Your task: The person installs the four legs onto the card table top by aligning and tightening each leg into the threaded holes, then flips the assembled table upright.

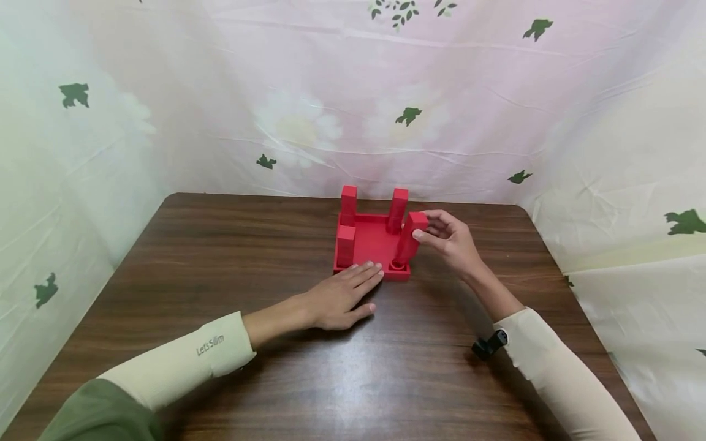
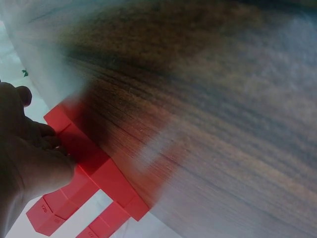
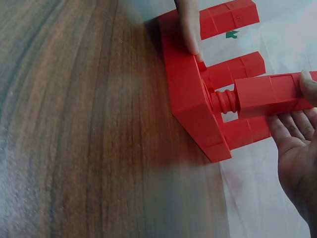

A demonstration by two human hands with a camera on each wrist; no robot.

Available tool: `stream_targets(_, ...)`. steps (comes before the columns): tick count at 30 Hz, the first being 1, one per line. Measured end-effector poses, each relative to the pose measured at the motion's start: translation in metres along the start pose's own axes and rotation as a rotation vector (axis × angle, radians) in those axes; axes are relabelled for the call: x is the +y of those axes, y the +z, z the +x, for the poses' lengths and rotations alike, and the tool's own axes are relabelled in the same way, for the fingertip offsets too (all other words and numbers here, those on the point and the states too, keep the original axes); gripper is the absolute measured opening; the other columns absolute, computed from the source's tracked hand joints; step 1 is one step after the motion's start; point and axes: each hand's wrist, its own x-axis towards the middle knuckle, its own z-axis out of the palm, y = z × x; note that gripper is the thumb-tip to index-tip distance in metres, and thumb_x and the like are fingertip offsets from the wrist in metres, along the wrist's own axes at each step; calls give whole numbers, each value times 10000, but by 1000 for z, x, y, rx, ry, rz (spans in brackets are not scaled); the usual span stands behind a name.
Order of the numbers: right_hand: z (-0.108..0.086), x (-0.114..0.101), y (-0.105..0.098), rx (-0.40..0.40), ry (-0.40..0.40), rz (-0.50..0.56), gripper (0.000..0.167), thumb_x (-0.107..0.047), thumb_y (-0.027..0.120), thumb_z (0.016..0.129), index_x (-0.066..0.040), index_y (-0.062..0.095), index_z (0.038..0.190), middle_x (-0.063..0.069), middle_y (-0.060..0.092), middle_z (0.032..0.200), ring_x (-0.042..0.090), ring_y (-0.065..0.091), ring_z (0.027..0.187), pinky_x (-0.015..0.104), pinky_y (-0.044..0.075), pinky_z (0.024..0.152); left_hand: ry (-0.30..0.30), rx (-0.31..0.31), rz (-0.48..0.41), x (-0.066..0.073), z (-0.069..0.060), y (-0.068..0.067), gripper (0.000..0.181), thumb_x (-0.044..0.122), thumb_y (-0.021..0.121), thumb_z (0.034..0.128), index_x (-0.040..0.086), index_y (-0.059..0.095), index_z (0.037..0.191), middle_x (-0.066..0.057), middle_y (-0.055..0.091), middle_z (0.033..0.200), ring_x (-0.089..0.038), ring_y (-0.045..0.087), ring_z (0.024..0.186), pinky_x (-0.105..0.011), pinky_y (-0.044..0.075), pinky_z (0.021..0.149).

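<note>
A red plastic base with a raised rim lies on the table, and square red legs stand up from its other corners. My right hand pinches a red leg over the near right corner, thumb on one side and fingers on the other. In the right wrist view, that leg's threaded end shows between its square body and the base's corner, partly exposed. My left hand lies with fairly straight fingers on the base's near rim, beside the near left leg.
A dark wood-grain table spreads around the base. Behind it hangs a pale cloth with flower and green leaf-like prints, which also covers both sides. A small black device is at my right wrist, by the sleeve cuff.
</note>
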Motion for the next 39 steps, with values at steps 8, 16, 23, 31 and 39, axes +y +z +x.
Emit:
stream_targets(8, -3, 3, 5, -37, -19, 35, 423, 96, 761, 993, 150, 633, 1393, -177, 807, 1157, 20, 781, 1076, 158, 654, 940, 0, 1, -2, -1, -1, 0, 773, 450, 477, 1194, 69, 199, 1806, -123, 179, 1908, -281, 114, 1795, -457, 133, 1479)
stream_targets(16, -4, 5, 6, -73, -13, 22, 392, 76, 765, 991, 100, 670, 1371, -158, 811, 1173, 31, 783, 1065, 173, 659, 948, -9, -8, -7, -1, -1, -1, 783, 461, 485, 1188, 84, 195, 1810, -110, 173, 1911, -271, 104, 1797, -453, 130, 1480)
stream_targets(23, -5, 6, 4, -100, -31, 27, 414, 90, 757, 972, 120, 667, 1375, -153, 820, 1168, 33, 792, 1049, 181, 666, 934, -12, -17, -13, -1, -1, -1, 800, 479, 482, 1183, 97, 175, 1816, -103, 155, 1916, -269, 92, 1799, -455, 126, 1480)
stream_targets(31, -6, 6, 1, -147, -44, -25, 547, 19, 786, 993, -32, 661, 1523, -116, 815, 1309, 92, 785, 1172, 211, 657, 999, -9, -14, -14, -1, -1, -2, 805, 477, 490, 1181, 98, 173, 1816, -107, 155, 1916, -269, 88, 1800, -456, 125, 1480)
stream_targets(39, -8, 3, 0, -175, -23, -65, 568, -48, 782, 1034, -115, 662, 1585, -117, 775, 1415, 111, 756, 1220, 206, 651, 1000, -5, -10, -8, 0, -1, -2, 800, 469, 493, 1181, 89, 183, 1813, -113, 160, 1914, -276, 94, 1799, -457, 126, 1480)
